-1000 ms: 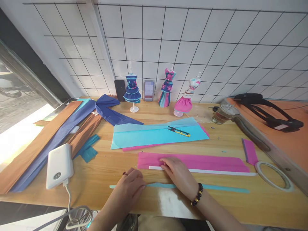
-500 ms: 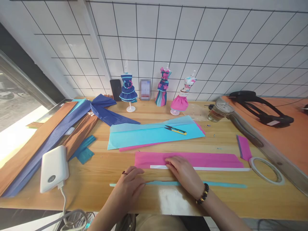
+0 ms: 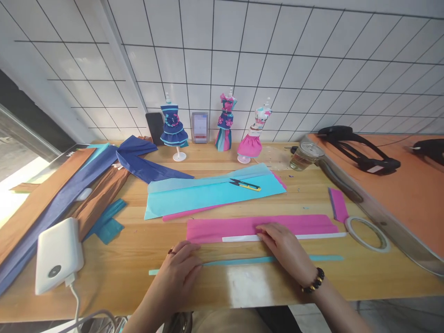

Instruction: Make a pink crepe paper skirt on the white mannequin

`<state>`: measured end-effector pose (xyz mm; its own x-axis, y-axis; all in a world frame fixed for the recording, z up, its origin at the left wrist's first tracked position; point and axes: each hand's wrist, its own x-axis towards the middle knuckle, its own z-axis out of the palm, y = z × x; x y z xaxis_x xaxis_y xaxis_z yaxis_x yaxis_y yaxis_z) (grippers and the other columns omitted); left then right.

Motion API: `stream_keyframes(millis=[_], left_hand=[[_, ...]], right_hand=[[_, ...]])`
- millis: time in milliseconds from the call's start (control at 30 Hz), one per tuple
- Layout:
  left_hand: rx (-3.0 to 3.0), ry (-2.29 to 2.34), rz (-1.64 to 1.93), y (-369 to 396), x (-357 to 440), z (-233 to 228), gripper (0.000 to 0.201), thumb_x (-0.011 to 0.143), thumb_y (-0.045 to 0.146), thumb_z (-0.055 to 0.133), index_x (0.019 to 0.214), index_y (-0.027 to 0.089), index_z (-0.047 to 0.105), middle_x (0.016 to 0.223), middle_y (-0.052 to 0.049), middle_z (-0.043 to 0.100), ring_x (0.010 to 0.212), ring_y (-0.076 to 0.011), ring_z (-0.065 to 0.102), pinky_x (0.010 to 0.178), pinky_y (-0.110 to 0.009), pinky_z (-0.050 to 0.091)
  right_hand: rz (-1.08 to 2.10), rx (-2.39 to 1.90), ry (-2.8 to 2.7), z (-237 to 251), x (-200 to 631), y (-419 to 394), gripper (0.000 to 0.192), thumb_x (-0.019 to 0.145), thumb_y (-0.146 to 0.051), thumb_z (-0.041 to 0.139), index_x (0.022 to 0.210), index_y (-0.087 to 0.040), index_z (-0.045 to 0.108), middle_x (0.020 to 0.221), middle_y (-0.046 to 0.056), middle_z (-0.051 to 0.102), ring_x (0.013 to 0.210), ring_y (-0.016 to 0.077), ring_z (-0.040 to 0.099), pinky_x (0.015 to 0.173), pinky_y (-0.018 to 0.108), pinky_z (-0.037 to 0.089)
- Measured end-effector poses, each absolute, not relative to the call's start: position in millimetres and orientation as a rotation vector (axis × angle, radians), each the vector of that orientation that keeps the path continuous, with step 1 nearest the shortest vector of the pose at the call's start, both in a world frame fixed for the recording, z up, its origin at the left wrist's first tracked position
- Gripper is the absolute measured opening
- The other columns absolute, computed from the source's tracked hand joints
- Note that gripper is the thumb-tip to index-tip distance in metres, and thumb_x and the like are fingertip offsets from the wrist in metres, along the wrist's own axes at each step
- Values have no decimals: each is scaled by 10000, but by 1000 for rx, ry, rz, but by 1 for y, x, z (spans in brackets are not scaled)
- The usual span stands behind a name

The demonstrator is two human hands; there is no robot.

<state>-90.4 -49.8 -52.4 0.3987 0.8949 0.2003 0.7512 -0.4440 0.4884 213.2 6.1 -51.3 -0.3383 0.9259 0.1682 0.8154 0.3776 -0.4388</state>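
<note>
A long pink strip of crepe-like paper or cloth (image 3: 222, 226) lies flat before me, with a narrow white tape strip (image 3: 239, 238) along its near edge. My right hand (image 3: 286, 249) is on that tape near the middle, thumb and fingers closed together at it. At the pink strip's near left corner rests my left hand (image 3: 182, 266), its fingers loosely stretched out, holding nothing. A thin light-blue strip (image 3: 239, 261) runs across the table, passing under both hands. The tape roll (image 3: 367, 234) lies flat beyond the pink strip's right end.
Behind lies a light-blue sheet (image 3: 180, 196) with yellow-handled thread snips (image 3: 245, 185) on it. Three small dressed mannequins, including a blue-dressed one (image 3: 173, 127), stand by the wall. A power bank (image 3: 58, 256) and coloured pieces lie left; a lidded cup (image 3: 307, 156) stands back right.
My right hand has slid rightward along the white tape. My left hand has stayed by the pink strip's left corner. The whole view has shifted slightly.
</note>
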Motion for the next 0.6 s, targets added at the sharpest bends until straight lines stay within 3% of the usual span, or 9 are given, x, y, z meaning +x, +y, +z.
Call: stream_keyframes(millis=[100, 300, 500, 600], left_hand=[[2355, 1403, 635, -48, -90, -51, 207, 846, 126, 457, 794, 213, 637, 1024, -68, 629, 961, -226, 534, 807, -367, 438], [2348, 1348, 594, -45, -88, -47, 256, 887, 143, 408, 761, 197, 624, 762, -42, 600, 739, -175, 517, 682, -325, 411], [2289, 1384, 600, -43, -85, -46, 266, 894, 171, 427, 784, 213, 665, 720, -32, 609, 714, -171, 537, 665, -304, 421], [2305, 1390, 554, -41, -83, -44, 247, 890, 190, 451, 771, 207, 667, 715, -31, 610, 726, -179, 544, 668, -304, 421]], right_hand=[[385, -1513, -2243, -52, 219, 4, 204, 911, -251, 470, 999, -193, 644, 1001, 90, 687, 924, 225, 630, 830, 402, 503], [339, -1517, -2263, -55, 223, 3, 196, 919, -237, 464, 978, -184, 642, 970, 89, 680, 915, 223, 618, 836, 404, 492], [235, -1385, -2259, -38, 204, -3, 197, 918, -207, 449, 1002, -186, 626, 994, 108, 642, 950, 233, 582, 831, 423, 475], [348, -1192, -2286, -20, 171, -14, 193, 921, -190, 443, 1024, -197, 607, 1011, 96, 632, 964, 217, 564, 853, 404, 461]])
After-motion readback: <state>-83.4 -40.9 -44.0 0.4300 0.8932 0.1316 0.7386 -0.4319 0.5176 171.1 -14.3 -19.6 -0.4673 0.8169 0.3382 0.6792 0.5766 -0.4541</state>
